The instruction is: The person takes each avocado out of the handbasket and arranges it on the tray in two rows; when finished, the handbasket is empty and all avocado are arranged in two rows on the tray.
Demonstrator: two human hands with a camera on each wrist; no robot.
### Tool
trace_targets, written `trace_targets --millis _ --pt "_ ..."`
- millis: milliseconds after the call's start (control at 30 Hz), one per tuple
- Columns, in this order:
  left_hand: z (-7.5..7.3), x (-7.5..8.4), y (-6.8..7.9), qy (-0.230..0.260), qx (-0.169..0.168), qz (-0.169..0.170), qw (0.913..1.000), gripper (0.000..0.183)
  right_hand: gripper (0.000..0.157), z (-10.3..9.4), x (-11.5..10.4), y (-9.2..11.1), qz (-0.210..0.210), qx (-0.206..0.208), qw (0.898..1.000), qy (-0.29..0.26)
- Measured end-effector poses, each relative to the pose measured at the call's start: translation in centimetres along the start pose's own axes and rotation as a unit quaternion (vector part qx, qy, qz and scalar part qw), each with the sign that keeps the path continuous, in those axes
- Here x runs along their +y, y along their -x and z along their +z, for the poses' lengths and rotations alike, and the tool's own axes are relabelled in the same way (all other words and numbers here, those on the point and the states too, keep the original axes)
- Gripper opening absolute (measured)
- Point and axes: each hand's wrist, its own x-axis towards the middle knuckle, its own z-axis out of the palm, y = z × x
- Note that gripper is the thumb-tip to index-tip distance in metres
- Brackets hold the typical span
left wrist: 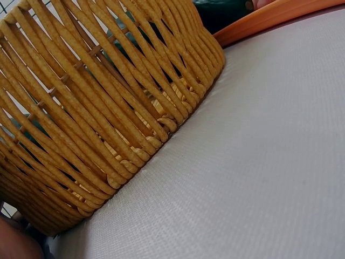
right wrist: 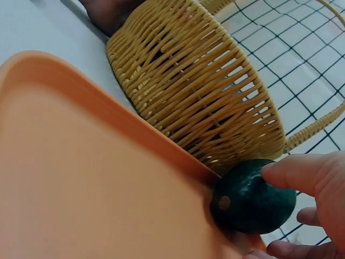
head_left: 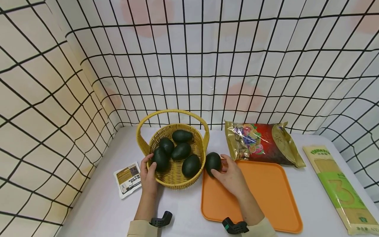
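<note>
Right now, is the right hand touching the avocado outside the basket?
Touching. The right wrist view shows it: one digit of the right hand lies with its tip on the dark skin of the avocado, no gap visible there.

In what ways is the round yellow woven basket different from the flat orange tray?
The yellow woven basket is round and deep, with an arched handle; the orange rectangular tray is shallow, with no visible handle. The basket's wall has gaps; the tray's surface is solid. The basket contains five dark green avocados; at the tray's corner, the right hand holds another avocado. Both rest on the white table.
</note>
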Motion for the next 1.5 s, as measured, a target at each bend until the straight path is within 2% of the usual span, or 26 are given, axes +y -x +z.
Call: trace_targets --millis 167,367,533,733,833,1033,1167,1267,1500 --pt "0.0 0.1 0.0 0.003 0.001 -0.004 1.0000 0.039 0.080 -0.9 -0.6 0.5 0.000 -0.010 1.000 0.029" --pt "0.0 0.2 0.1 0.000 0.003 -0.009 1.0000 0.039 0.079 -2.0 -2.4 1.4 -0.007 0.003 0.999 0.053" --pt "0.0 0.1 0.1 -0.007 0.003 -0.010 0.9999 0.039 0.073 -1.7 -4.2 2.2 -0.056 0.017 0.998 0.013" --pt "0.1 0.2 0.1 -0.008 0.002 -0.005 1.0000 0.039 0.067 0.4 -6.7 3.1 -0.126 -0.027 0.986 -0.101" --pt "0.1 0.2 0.1 -0.015 0.003 -0.003 0.9999 0.039 0.064 1.8 -8.0 3.2 -0.144 -0.054 0.981 -0.120" --pt "0.0 0.3 0.1 -0.019 0.002 0.000 0.9998 0.039 0.060 4.5 -10.1 2.4 -0.174 -0.097 0.974 -0.110" --pt "0.0 0.3 0.0 -0.023 -0.002 0.000 0.9997 0.039 0.059 6.3 -11.1 1.4 -0.179 -0.114 0.972 -0.105" --pt "0.0 0.3 0.0 -0.029 -0.004 0.000 0.9996 0.039 0.061 7.6 -11.7 0.7 -0.170 -0.123 0.974 -0.082" --pt "0.2 0.1 -0.1 -0.004 0.009 0.025 0.9996 0.039 0.061 9.6 -12.7 -0.1 -0.160 -0.130 0.978 -0.020"
